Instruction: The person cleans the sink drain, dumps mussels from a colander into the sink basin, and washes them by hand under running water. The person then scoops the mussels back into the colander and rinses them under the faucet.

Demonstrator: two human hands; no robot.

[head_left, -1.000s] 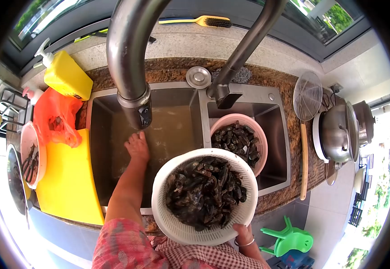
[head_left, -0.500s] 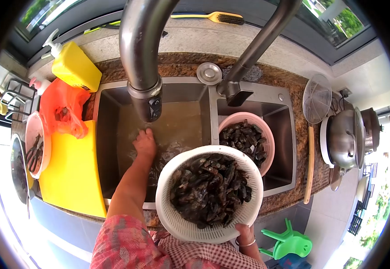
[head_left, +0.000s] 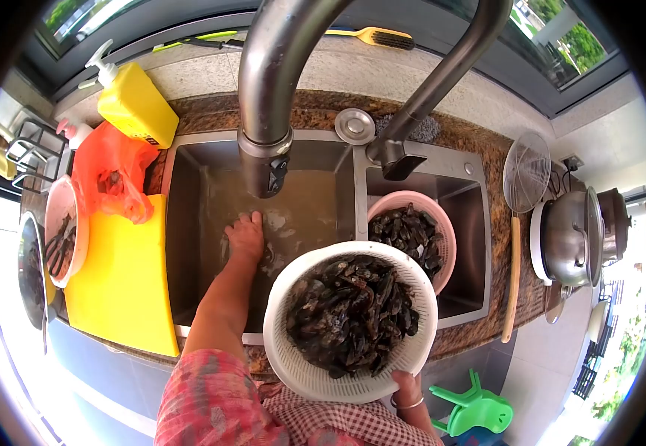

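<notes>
My left hand (head_left: 245,236) reaches into the murky water (head_left: 304,193) of the large sink basin. Its fingers look spread and nothing shows in them, though the water partly hides the tips. My right hand (head_left: 408,388) grips the near right rim of a white plastic colander (head_left: 282,349), thumb over the edge and the other fingers out of sight beneath. Dark mussels (head_left: 352,316) fill the colander, which is held tilted at the sink's front edge. Behind it, a pink basket (head_left: 450,245) with more mussels (head_left: 408,230) sits in the smaller basin.
A dark metal faucet (head_left: 267,111) arches over the basin. To the left lie a yellow board (head_left: 126,282), a red plastic bag (head_left: 115,167), a yellow pump bottle (head_left: 141,104) and a pink bowl with scissors (head_left: 78,245). A wire skimmer (head_left: 514,245) and a pot (head_left: 566,238) are on the right.
The view has shifted slightly. My left hand is still in the water with its fingers a little more spread. My right hand keeps its grip on the colander.
</notes>
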